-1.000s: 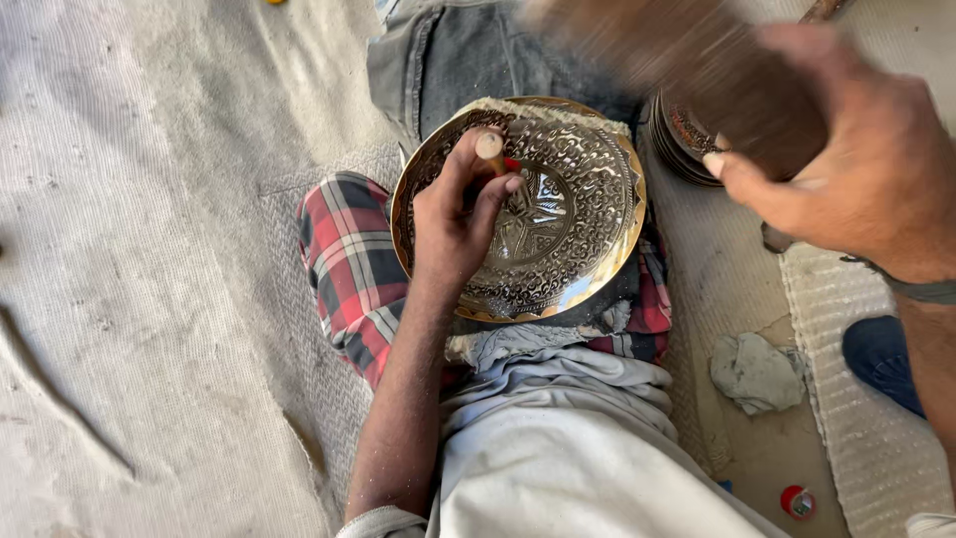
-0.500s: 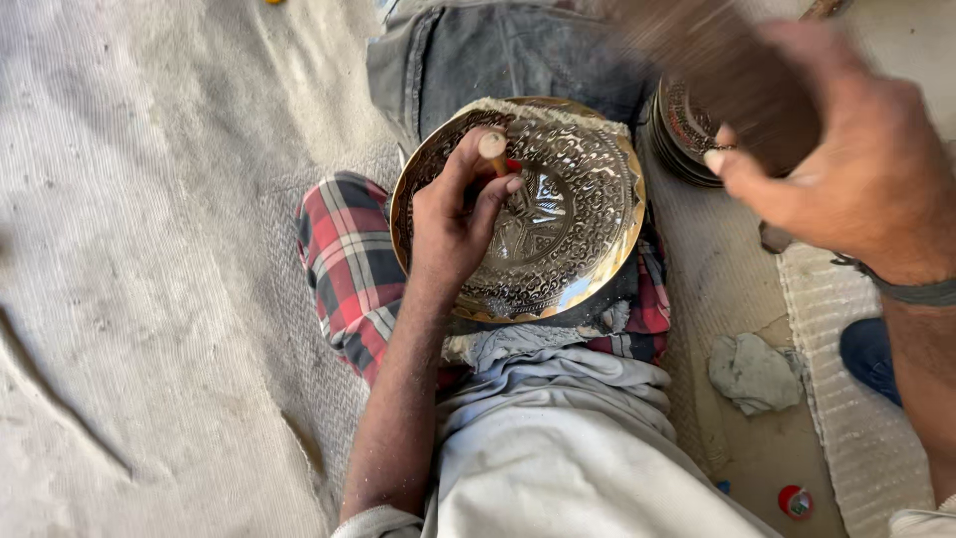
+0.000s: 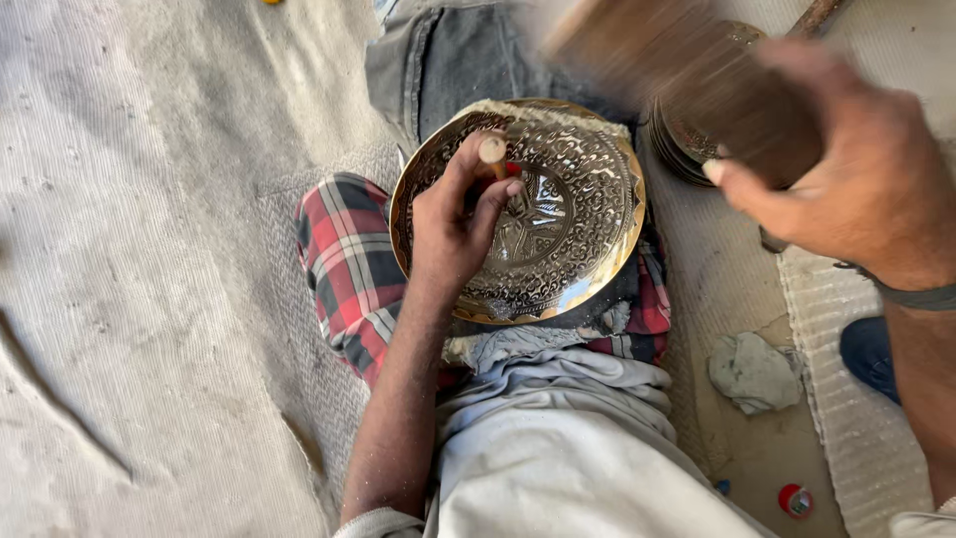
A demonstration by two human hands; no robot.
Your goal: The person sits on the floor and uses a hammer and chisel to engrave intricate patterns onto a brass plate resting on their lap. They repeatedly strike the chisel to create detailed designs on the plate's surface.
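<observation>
Closest to you, your pale trouser leg (image 3: 558, 468) fills the bottom of the view, with a small red cap (image 3: 795, 500) on the floor (image 3: 149, 299) to its right and a crumpled grey rag (image 3: 754, 373) just beyond that. Your left forearm reaches up from the lower edge, and your left hand (image 3: 453, 224) rests on the engraved brass plate (image 3: 568, 229), its grip clenched around a thin chisel (image 3: 492, 151) whose pale wooden-looking butt sticks up between thumb and fingers. The chisel tip is hidden by your fingers, so you cannot see where it meets the metal. The plate lies tilted on your lap, propped on red checked cloth (image 3: 344, 259) and folded grey fabric, its gold rim catching light at the lower right. Your right hand (image 3: 866, 179) is raised at the right, well apart from the plate, its grip closed on a wooden mallet (image 3: 677, 70) that is blurred. Behind the mallet lies a stack of similar brass plates (image 3: 687, 144), partly hidden. Farther up, dark denim cloth (image 3: 448, 60) lies on the floor.
</observation>
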